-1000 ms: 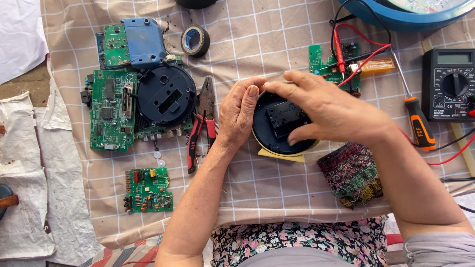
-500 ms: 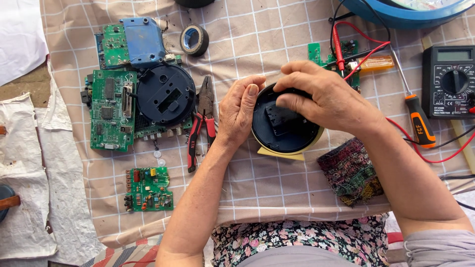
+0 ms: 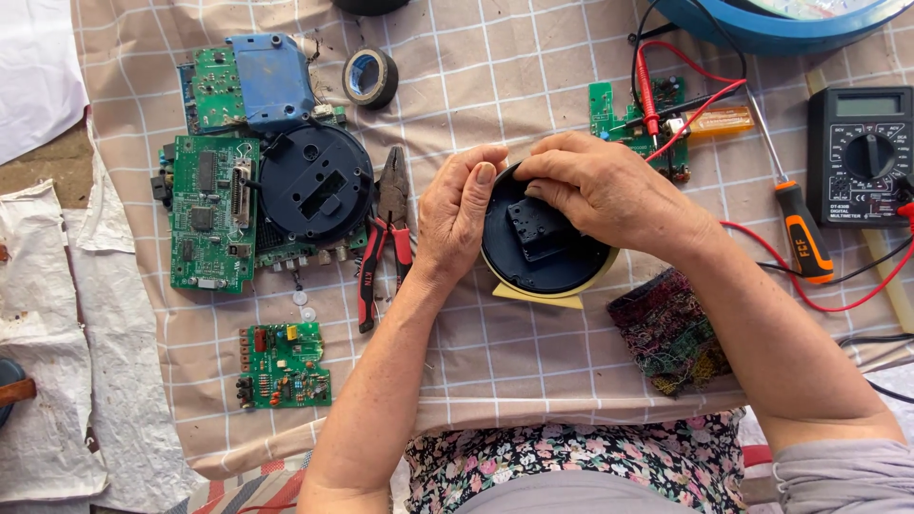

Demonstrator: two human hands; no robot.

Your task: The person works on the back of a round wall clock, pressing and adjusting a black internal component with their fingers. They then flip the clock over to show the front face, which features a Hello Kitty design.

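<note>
The person is gripping a round black plastic disc with a cream rim at the centre of the checked beige cloth. The left hand is clasping the disc's edge at 9 o'clock. The right hand has slid from covering the disc towards 12 o'clock over the last second, and its fingertips are now pinching the square black module, which is now exposed. Red-handled pliers are lying at 9 o'clock of the disc, and an orange-handled screwdriver at 3 o'clock. Red probe leads are crossing the small green circuit board at 1 o'clock, close behind the right hand.
</note>
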